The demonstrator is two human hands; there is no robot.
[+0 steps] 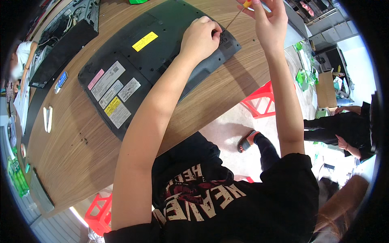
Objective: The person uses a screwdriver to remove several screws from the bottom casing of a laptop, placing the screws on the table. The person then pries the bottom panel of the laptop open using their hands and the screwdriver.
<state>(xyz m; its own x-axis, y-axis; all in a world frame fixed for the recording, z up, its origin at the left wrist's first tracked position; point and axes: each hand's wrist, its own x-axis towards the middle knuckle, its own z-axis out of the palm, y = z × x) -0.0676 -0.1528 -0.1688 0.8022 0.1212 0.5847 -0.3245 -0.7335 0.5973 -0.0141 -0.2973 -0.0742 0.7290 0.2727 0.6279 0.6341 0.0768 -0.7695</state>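
Observation:
A large black laptop lies upside down on the wooden table, its base dotted with screw holes and bearing white, pink and yellow labels. My right hand holds a screwdriver by its yellow handle, at the top of the view. The thin shaft slants down to the left, and its tip meets the laptop's base near the right-hand corner. Beside that tip rests my left hand, its fingers curled and closed against the base. Whatever they may pinch is hidden.
Several tiny dark screws lie on the table. Left of the laptop are a white clip-like tool, a small blue-and-white item and an opened black computer case. Red stools stand below the edge. Other people are at both sides.

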